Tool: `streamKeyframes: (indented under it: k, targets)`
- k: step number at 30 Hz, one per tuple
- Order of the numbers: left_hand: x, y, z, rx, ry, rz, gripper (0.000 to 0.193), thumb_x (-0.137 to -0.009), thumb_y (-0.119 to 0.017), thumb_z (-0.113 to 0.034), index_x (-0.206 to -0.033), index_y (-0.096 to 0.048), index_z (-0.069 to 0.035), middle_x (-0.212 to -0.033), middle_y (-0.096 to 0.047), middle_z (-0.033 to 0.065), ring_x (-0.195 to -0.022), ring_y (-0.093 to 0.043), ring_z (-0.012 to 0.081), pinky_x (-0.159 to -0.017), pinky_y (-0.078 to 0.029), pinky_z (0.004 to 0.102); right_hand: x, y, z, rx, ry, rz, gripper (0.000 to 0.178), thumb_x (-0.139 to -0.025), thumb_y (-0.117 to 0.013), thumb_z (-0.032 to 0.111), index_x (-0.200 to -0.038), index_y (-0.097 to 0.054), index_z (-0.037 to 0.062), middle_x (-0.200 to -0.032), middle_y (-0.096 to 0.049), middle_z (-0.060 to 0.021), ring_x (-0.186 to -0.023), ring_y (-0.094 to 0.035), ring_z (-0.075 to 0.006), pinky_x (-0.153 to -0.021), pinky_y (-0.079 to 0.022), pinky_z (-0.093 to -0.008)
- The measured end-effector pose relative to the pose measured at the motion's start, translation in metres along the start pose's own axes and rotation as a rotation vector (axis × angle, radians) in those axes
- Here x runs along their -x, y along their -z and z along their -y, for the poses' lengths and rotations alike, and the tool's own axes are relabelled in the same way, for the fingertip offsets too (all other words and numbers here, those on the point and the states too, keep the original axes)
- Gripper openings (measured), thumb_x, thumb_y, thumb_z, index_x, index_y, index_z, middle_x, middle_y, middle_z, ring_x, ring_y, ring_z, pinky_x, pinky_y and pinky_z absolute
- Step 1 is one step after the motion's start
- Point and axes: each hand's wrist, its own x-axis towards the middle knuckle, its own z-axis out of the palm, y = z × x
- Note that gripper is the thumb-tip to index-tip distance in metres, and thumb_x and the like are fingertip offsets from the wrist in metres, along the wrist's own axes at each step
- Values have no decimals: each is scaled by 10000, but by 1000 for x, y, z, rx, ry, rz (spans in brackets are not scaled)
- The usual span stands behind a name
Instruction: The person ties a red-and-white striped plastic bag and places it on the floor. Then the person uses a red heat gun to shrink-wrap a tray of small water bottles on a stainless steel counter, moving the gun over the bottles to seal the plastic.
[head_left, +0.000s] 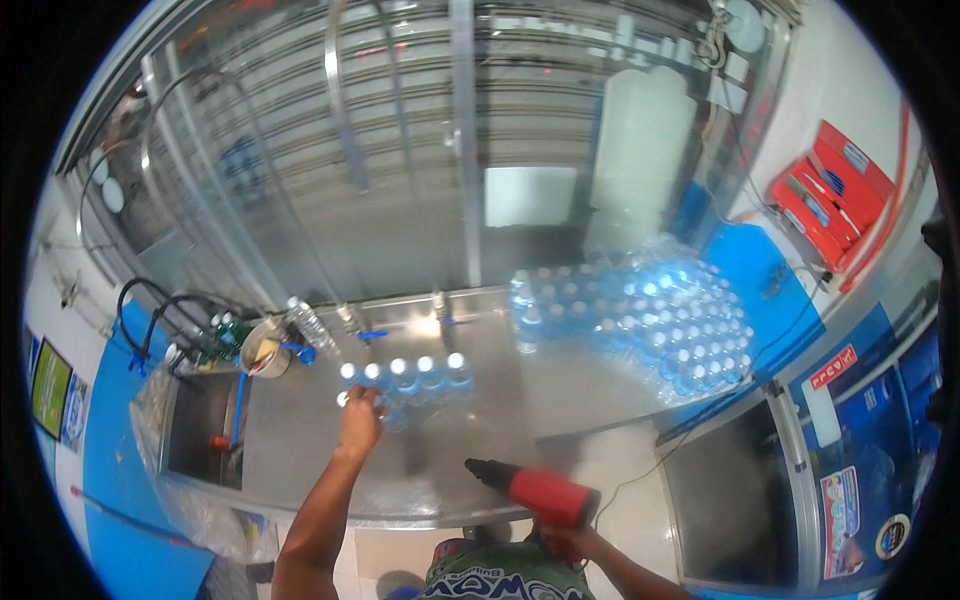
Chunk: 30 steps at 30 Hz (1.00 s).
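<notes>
On the steel counter stands a small group of clear water bottles [425, 380] with white caps. My left hand [360, 418] is at the near left corner of that group. Its fingers are closed around the upper part of a bottle whose white cap [343, 398] shows beside them; most of that bottle is hidden by the hand. Low in front of me, my right hand [566, 541] grips a red heat gun [550, 497]. The black nozzle [485, 470] points left over the counter's front part, apart from the bottles. A cord trails from the gun to the right.
Many capped bottles [690, 335] in clear film crowd the right end of the steel counter [300, 440]. Left are a sink [205, 420], a small bucket [266, 350] and a leaning bottle [312, 328]. Blue-handled taps [372, 334] line the back edge. A red case [835, 195] hangs open at right.
</notes>
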Motion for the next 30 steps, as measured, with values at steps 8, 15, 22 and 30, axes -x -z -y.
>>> streamKeyframes:
  k: [8,15,22,30]
  targets:
    - [-24,3,-109,42,-75,-326,475,-785,-860,-52,-1228,-694,-79,-1311,-589,184,-1240,-565,409,-1044,-478,518,16,43,-7,120,322,-88,391,-997,-763,284,-1304,-635,77,-885,-646,1,-736,-617,-113,-661,-505,-301]
    - [-158,-120,-302,231,-761,19,436,-843,-819,-86,-1264,-714,-118,-1360,-591,161,-1286,-581,370,-1066,-493,472,31,105,-11,19,136,-167,415,-990,-773,368,-1285,-669,95,-861,-649,13,-704,-616,-100,-610,-487,-294]
    - [-265,-228,-407,-249,-1109,145,399,-976,-606,-74,-1348,-705,-179,-1265,-590,105,-1166,-614,273,-980,-513,406,45,162,-8,22,234,-249,383,-971,-799,261,-1296,-668,106,-855,-647,10,-725,-614,-111,-616,-484,-303]
    - [-284,-266,-411,-207,-1091,214,335,-962,-610,-106,-1267,-732,-170,-1185,-587,86,-1129,-624,253,-960,-523,396,48,200,3,-151,244,-179,342,-999,-755,176,-1293,-611,76,-861,-628,-6,-728,-605,-121,-645,-494,-316]
